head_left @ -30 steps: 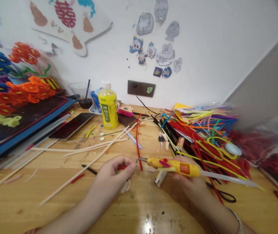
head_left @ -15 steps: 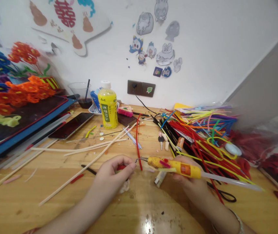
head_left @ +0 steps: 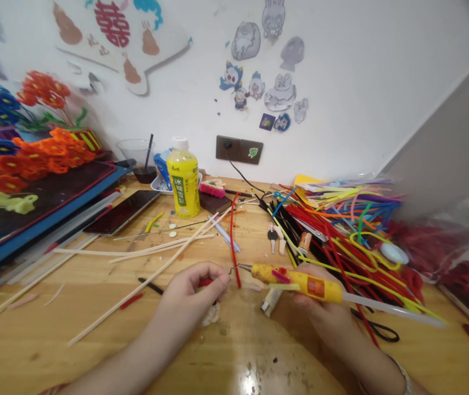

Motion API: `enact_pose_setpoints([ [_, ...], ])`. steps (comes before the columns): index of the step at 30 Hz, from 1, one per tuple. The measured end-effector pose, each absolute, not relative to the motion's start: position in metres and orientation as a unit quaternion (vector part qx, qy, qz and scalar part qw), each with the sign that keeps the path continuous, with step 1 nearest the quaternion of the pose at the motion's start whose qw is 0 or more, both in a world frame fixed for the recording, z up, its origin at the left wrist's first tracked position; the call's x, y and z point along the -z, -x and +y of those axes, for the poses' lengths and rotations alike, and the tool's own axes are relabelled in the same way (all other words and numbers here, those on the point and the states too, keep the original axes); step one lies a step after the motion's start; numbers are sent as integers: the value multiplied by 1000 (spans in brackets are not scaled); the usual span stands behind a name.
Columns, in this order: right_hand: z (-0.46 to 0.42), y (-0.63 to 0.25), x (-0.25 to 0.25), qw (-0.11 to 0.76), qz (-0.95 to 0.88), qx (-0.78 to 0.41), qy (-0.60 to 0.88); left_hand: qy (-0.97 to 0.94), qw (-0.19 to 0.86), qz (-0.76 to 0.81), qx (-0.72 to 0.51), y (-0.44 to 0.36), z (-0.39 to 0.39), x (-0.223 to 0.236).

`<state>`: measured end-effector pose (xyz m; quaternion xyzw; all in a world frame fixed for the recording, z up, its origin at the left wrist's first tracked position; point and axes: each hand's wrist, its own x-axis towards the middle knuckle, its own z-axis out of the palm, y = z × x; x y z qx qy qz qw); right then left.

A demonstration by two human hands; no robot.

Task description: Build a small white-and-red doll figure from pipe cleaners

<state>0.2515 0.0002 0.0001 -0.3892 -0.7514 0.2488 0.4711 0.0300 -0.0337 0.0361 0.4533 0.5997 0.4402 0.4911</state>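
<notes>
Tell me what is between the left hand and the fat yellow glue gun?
In the head view, a long red pipe cleaner lies there, beside a thin bent wire poking from the glue gun toward the left hand.

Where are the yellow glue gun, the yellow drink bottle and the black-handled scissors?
Yellow glue gun (head_left: 302, 286): head view, on its body.
Yellow drink bottle (head_left: 183, 189): head view, on its label.
Black-handled scissors (head_left: 378, 333): head view, on a handle loop.

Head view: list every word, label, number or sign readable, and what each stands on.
"冰糖雪梨" on the bottle
"囍" on the wall hanging
Bottle's smaller print: too small to read
Orange label on the glue gun: too blurred to read
</notes>
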Motion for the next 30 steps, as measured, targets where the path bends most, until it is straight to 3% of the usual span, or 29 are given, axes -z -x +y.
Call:
enact_pose_setpoints([
  [9,0,-253,2,450,-765,-220,404,-458,501,591,-435,-29,-35,-35],
  [16,24,-246,9,303,-817,-16,491,-468,544,547,-431,-31,-37,-29],
  [20,35,-241,17,244,-826,-2,508,-454,560,530,-446,-34,-39,-31],
  [24,35,-238,17,278,-818,-71,499,-421,581,519,-465,-39,-40,-35],
  [30,14,-226,-8,445,-779,-246,367,-412,594,493,-484,-46,-40,-32],
])
